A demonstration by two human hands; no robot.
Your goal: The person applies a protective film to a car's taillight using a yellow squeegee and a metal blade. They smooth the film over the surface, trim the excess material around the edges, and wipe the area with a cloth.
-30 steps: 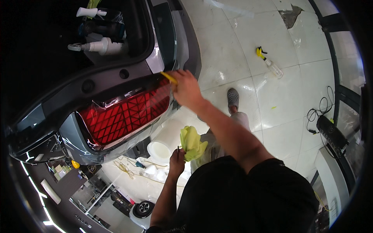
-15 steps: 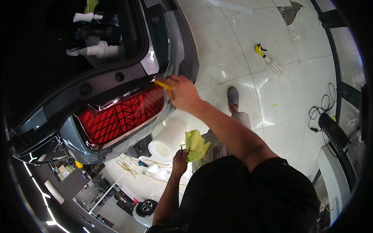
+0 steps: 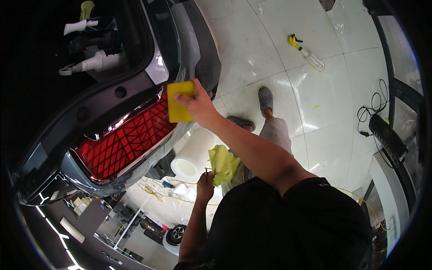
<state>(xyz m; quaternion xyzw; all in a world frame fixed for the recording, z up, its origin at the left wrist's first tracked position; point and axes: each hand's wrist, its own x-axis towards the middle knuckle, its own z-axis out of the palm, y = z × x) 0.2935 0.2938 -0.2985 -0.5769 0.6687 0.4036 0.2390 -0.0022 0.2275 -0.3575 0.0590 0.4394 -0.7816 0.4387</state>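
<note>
My right hand (image 3: 199,105) is closed on a flat yellow squeegee card (image 3: 179,111), with the thumb on its face. The card is at the right end of the red tail light (image 3: 128,140) on a grey car's rear corner; whether it presses on the surface, I cannot tell. Lower down, near my body, my left hand (image 3: 205,188) is closed round a yellow-green cloth (image 3: 223,165). A thin dark piece sticks up from that fist, too small to name.
White and dark bottles (image 3: 104,61) lie in the open trunk. Beside the bumper (image 3: 155,164) stands a large white roll (image 3: 191,157). A spray bottle (image 3: 312,60) with a yellow head lies on the tiled floor. Cables (image 3: 377,105) and a black cylinder (image 3: 386,139) are at far right.
The squeegee card has turned from edge-on to broad face showing, still at the tail light's right end. My view has shifted a little, and a second foot now shows. My left hand keeps the cloth.
</note>
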